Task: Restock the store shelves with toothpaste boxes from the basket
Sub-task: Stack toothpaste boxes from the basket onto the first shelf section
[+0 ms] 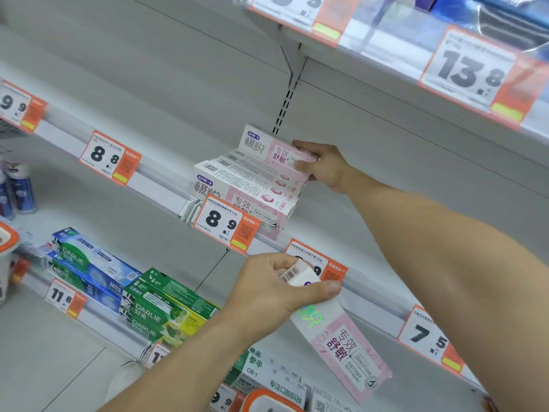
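The right hand [322,165] grips the top pink toothpaste box [273,147] on the stack [246,185] on the middle shelf [160,182], while the left hand [276,288], nearer, grasps another pink box [341,343] below, right of the green Darlie boxes [163,310].

Right hand [322,166] is up on the middle shelf [160,181], fingers curled round the end of the top pink-and-white toothpaste box [274,147], which sits tilted on a small stack of matching boxes [246,188] just behind the 8.9 price tag [227,223]. Down below, the left hand [276,288] grips another pink box [341,340] by its barcode end, thumb across the front, the box slanting down to the right in front of the shelf edge. On the lower shelf, blue Darlie boxes [92,263] and green Darlie boxes [162,307] lie stacked at the left, and an orange-rimmed basket edge [267,396] peeks in at the bottom.
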The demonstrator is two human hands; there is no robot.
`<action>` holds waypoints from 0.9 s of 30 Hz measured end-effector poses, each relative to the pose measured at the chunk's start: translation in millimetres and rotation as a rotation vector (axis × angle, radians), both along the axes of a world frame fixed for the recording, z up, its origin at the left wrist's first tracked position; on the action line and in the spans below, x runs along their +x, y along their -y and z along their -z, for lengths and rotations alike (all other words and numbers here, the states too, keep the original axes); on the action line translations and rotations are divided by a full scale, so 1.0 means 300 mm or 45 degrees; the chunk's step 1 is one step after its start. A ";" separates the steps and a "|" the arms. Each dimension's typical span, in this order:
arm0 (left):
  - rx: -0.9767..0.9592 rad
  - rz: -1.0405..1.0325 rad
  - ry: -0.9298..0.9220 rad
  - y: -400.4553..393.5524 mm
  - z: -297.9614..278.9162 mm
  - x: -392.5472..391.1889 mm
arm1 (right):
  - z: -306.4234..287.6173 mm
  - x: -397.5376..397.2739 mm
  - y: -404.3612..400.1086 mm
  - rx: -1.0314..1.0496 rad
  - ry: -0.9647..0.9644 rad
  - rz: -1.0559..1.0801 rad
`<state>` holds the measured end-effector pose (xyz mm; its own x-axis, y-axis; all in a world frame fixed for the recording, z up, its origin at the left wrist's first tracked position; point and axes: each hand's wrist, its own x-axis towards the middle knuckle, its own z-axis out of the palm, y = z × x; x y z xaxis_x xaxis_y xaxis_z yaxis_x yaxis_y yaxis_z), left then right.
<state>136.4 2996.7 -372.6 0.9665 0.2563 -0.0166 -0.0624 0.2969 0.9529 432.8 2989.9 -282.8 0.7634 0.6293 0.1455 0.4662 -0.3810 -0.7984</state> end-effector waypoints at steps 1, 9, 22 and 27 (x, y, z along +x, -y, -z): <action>-0.004 0.000 0.002 0.002 0.001 0.002 | 0.000 -0.001 0.001 0.000 0.004 -0.003; 0.022 -0.075 -0.051 -0.034 0.012 -0.016 | -0.023 -0.024 0.012 -0.098 0.219 0.254; -0.169 -0.447 0.188 -0.062 -0.041 -0.047 | -0.113 -0.533 0.422 -0.961 -0.150 -0.646; -0.186 -0.725 0.261 -0.055 -0.060 -0.016 | -0.185 -0.521 0.406 -0.794 0.003 -0.595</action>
<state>131.6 3013.2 -354.8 0.6661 0.7415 0.0809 -0.4265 0.2896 0.8569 276.4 2868.1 -227.5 0.3988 0.8517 -0.3399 0.6902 -0.5228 -0.5003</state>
